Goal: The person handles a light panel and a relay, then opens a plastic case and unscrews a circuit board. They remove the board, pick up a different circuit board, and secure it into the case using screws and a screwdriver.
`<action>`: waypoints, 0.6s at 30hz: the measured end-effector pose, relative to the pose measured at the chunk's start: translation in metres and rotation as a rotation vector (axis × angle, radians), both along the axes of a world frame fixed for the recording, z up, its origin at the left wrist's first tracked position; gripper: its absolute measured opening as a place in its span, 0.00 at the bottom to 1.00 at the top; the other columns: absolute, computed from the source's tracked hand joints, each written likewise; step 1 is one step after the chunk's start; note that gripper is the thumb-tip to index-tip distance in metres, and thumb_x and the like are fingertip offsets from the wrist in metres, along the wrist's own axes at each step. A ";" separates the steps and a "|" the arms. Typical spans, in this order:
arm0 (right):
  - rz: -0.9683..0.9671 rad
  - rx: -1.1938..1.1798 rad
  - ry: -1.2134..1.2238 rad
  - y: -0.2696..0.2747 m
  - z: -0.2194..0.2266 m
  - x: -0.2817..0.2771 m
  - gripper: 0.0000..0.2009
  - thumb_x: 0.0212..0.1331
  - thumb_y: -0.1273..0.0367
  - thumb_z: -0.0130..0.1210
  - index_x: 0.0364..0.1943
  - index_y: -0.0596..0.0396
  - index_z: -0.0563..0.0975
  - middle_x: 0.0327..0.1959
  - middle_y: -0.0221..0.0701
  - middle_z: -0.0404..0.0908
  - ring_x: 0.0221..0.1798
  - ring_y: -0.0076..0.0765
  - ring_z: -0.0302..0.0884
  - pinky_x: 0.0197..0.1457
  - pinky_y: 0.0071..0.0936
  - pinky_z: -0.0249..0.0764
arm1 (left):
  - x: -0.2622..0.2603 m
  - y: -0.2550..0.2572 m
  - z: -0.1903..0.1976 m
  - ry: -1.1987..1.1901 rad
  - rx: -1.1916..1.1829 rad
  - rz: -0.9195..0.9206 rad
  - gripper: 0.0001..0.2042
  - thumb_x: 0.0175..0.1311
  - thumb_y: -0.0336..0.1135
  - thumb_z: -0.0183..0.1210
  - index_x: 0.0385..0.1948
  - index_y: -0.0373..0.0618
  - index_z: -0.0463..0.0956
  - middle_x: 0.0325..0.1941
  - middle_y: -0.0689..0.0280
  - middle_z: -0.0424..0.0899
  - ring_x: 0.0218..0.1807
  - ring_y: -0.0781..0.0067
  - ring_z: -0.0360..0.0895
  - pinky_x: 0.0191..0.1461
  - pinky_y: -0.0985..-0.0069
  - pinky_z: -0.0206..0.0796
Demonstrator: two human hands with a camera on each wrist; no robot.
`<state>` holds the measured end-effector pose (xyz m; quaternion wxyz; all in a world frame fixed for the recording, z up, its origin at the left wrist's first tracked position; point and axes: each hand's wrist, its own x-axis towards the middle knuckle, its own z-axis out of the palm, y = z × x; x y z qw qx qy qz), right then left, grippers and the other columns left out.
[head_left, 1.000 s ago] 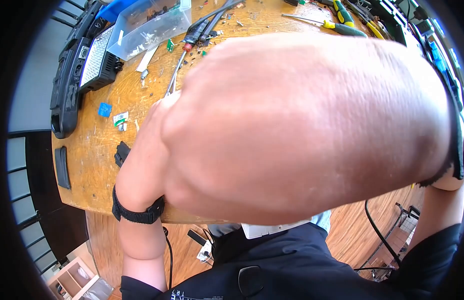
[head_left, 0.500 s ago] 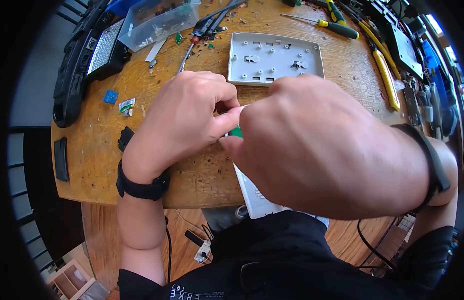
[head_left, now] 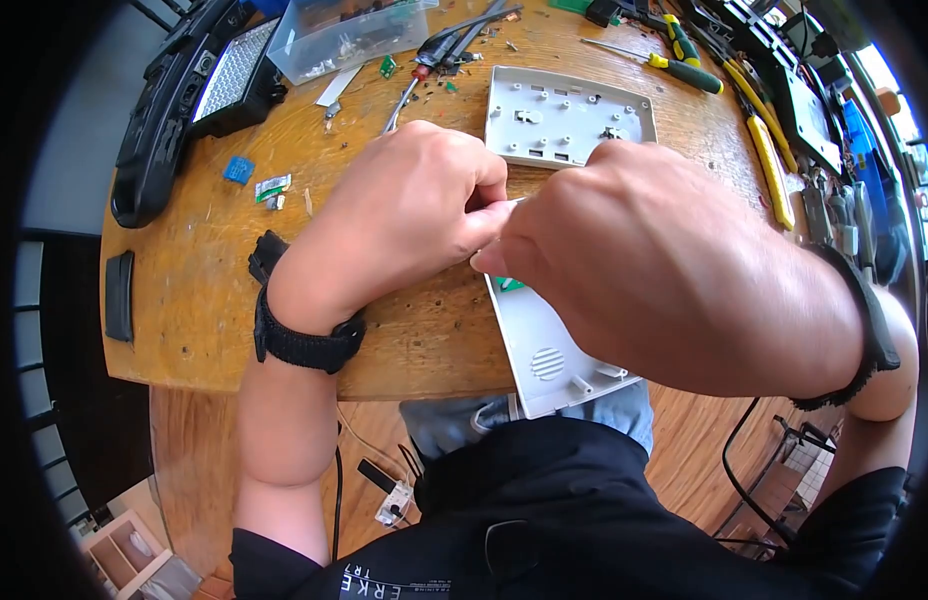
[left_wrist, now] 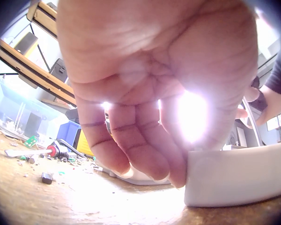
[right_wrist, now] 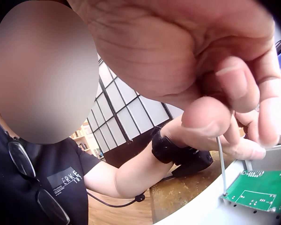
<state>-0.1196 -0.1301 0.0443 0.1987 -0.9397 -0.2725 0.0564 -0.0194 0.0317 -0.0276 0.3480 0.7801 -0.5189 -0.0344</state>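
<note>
A white plastic housing (head_left: 547,335) with a speaker grille lies at the table's front edge and juts past it. Inside it is a green circuit board (right_wrist: 257,192), mostly covered by the hands in the head view. My left hand (head_left: 404,220) grips the housing's far left edge, fingers against the outer wall. Over the board, my right hand (head_left: 664,270) holds a screwdriver (right_wrist: 221,164) between thumb and fingers. Its thin metal shaft points down, tip at the board's corner. The handle is largely hidden by the hand.
A second white housing half (head_left: 564,110) lies just beyond the hands. Yellow-handled pliers (head_left: 769,170) and a green-yellow screwdriver (head_left: 689,75) are at right. At back left stand a clear plastic box (head_left: 354,50) and a red-collared tool (head_left: 414,85); small scraps lie around.
My right hand, raised close to the head camera one second ago, has come down over the housing beside my left hand. Since half a second ago both hands stay together there while the view shifts slightly.
</note>
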 end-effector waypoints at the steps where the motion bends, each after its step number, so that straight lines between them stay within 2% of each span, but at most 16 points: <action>1: -0.003 0.039 0.007 0.001 0.000 0.000 0.14 0.65 0.66 0.53 0.25 0.58 0.81 0.16 0.40 0.76 0.20 0.46 0.76 0.27 0.36 0.71 | 0.000 0.000 0.006 0.002 0.057 0.007 0.09 0.47 0.34 0.60 0.19 0.36 0.77 0.21 0.49 0.77 0.27 0.47 0.76 0.32 0.63 0.68; 2: -0.006 0.077 0.013 0.002 0.000 0.000 0.13 0.65 0.66 0.53 0.27 0.58 0.81 0.17 0.40 0.77 0.20 0.46 0.76 0.28 0.36 0.72 | -0.001 0.001 0.008 0.005 0.115 0.014 0.09 0.47 0.34 0.60 0.19 0.36 0.77 0.21 0.49 0.77 0.27 0.47 0.76 0.32 0.62 0.68; 3: 0.079 -0.089 0.050 0.002 0.001 0.002 0.13 0.66 0.66 0.52 0.29 0.58 0.82 0.18 0.38 0.79 0.21 0.44 0.77 0.28 0.35 0.72 | -0.001 0.001 0.007 0.006 0.114 0.020 0.09 0.47 0.34 0.60 0.19 0.36 0.77 0.21 0.49 0.77 0.27 0.47 0.76 0.32 0.62 0.68; 5: 0.168 -0.256 0.086 0.001 0.000 0.004 0.12 0.66 0.65 0.51 0.32 0.58 0.82 0.19 0.37 0.80 0.21 0.42 0.78 0.29 0.34 0.73 | 0.000 0.001 0.001 0.010 0.014 0.012 0.08 0.48 0.33 0.60 0.19 0.37 0.78 0.21 0.49 0.77 0.28 0.47 0.77 0.33 0.61 0.68; 6: 0.233 -0.168 0.022 0.000 -0.001 0.005 0.13 0.67 0.65 0.50 0.34 0.58 0.82 0.19 0.35 0.81 0.22 0.39 0.78 0.29 0.33 0.73 | 0.000 0.002 0.001 0.011 0.014 0.017 0.08 0.48 0.33 0.60 0.19 0.37 0.78 0.21 0.49 0.77 0.28 0.47 0.77 0.33 0.61 0.68; 8: 0.298 -0.080 -0.041 -0.001 0.002 0.009 0.13 0.68 0.64 0.49 0.36 0.58 0.83 0.19 0.33 0.82 0.22 0.36 0.79 0.29 0.32 0.73 | 0.001 0.004 0.000 0.024 0.070 -0.004 0.13 0.43 0.35 0.63 0.25 0.33 0.75 0.25 0.49 0.76 0.31 0.44 0.74 0.34 0.64 0.67; 9: 0.132 0.066 0.320 0.002 0.014 0.013 0.14 0.69 0.64 0.48 0.38 0.59 0.82 0.19 0.31 0.82 0.22 0.34 0.79 0.29 0.31 0.73 | 0.001 0.004 0.000 0.026 0.070 -0.001 0.13 0.43 0.35 0.63 0.25 0.33 0.75 0.25 0.49 0.76 0.31 0.44 0.74 0.34 0.64 0.67; 10: 0.103 0.106 0.417 0.000 0.014 0.013 0.14 0.69 0.64 0.47 0.40 0.61 0.81 0.20 0.31 0.82 0.23 0.33 0.80 0.29 0.30 0.73 | 0.001 0.004 -0.001 0.023 0.069 -0.005 0.13 0.43 0.34 0.63 0.26 0.33 0.76 0.25 0.49 0.77 0.30 0.45 0.74 0.33 0.65 0.67; 12: 0.030 0.185 0.604 -0.003 0.015 0.014 0.15 0.70 0.66 0.46 0.45 0.63 0.79 0.21 0.30 0.83 0.25 0.31 0.80 0.30 0.28 0.74 | 0.002 0.003 -0.002 0.022 0.067 -0.006 0.12 0.43 0.34 0.64 0.27 0.33 0.77 0.25 0.49 0.77 0.30 0.45 0.75 0.33 0.65 0.68; 15: 0.104 0.294 0.788 -0.010 0.016 0.022 0.15 0.70 0.70 0.43 0.53 0.64 0.75 0.27 0.34 0.84 0.30 0.29 0.81 0.34 0.25 0.74 | 0.000 0.002 0.000 0.034 0.072 -0.006 0.11 0.44 0.32 0.63 0.27 0.33 0.77 0.26 0.49 0.78 0.29 0.46 0.75 0.32 0.66 0.68; 17: 0.126 0.308 0.878 -0.015 0.016 0.029 0.15 0.70 0.71 0.43 0.55 0.65 0.73 0.29 0.34 0.84 0.32 0.28 0.81 0.35 0.24 0.75 | -0.001 0.001 0.002 0.025 0.070 0.021 0.07 0.49 0.32 0.60 0.18 0.38 0.78 0.21 0.50 0.78 0.28 0.47 0.78 0.33 0.61 0.70; 18: 0.108 0.318 0.913 -0.016 0.015 0.029 0.15 0.69 0.71 0.44 0.54 0.66 0.73 0.29 0.34 0.84 0.32 0.27 0.81 0.36 0.24 0.75 | -0.001 0.000 0.001 0.026 0.070 0.022 0.07 0.49 0.32 0.60 0.18 0.38 0.78 0.21 0.50 0.78 0.28 0.47 0.78 0.33 0.61 0.70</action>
